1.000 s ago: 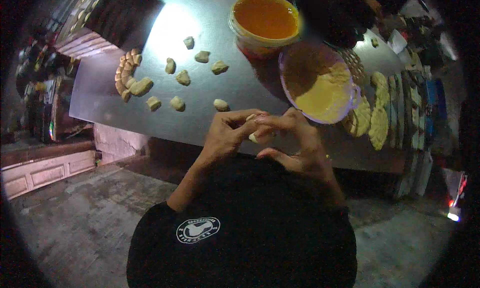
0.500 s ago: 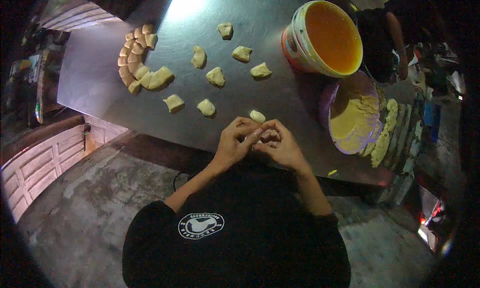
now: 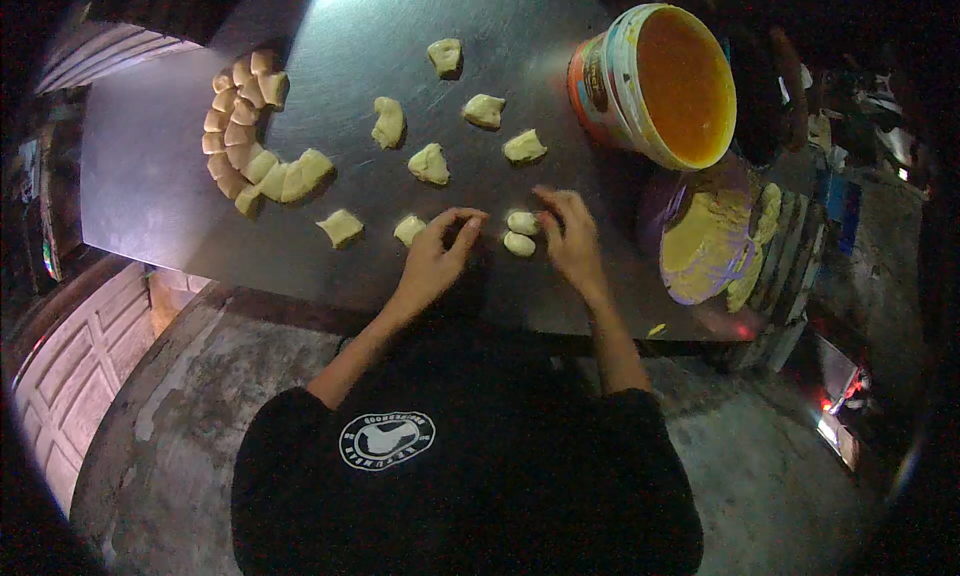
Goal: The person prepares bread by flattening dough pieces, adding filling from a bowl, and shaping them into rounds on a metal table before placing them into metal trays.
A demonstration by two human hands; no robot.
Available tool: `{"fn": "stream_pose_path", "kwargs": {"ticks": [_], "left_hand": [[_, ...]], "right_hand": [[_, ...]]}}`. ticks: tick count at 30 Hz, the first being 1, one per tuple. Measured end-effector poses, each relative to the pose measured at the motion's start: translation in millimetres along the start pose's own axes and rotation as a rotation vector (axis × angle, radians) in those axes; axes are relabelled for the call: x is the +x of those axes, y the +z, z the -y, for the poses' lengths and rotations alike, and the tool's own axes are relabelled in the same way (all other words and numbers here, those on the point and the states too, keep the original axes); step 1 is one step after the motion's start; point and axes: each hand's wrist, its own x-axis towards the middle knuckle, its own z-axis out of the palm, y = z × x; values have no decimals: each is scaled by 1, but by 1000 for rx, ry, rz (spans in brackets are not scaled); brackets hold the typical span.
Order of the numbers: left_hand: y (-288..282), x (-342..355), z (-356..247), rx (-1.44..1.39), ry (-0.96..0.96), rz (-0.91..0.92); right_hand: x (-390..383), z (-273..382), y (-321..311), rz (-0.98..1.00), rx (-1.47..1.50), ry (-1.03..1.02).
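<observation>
Two small smooth pale dough balls sit touching on the metal table, the far one just beyond the near one. My right hand hovers at their right side, empty, fingers stretched and apart; its thumb is close to the far ball. To their left is my left hand, also empty, thumb and forefinger parted. A rough dough piece lies beside it, partly covered by the hand. Other flattened dough pieces are spread over the table beyond my hands.
A curved double row of dough pieces lies at the left. At the right stand a large bucket of orange liquid and a purple-edged container of yellow paste, with more dough beside it. The table's near edge is close to me.
My hands, closed together at the table's near edge before, have moved apart and forward. A second dough ball now rests against the one that lay there. My view has shifted slightly.
</observation>
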Motion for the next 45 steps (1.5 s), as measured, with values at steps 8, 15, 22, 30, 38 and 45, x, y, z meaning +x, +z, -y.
{"fn": "stream_pose_path", "kwargs": {"ticks": [8,15,22,30,38,45], "left_hand": [[16,-27,7,67,139,-101],[52,-61,-34,-83,299,-463],[158,-104,-83,-248,551,-271],[229,-106,-99,-49,1373,-354],[229,-81,-65,-528,1215,9],[139,-21,-51,-10,840,71]], "right_hand": [[79,-8,43,-188,-23,-36],[-3,50,-17,91,701,-129],[-110,46,-109,-133,878,-345],[-167,37,-162,-157,1196,-18],[-162,67,-148,9,1151,-154],[-81,44,-146,-14,1044,-35]]}}
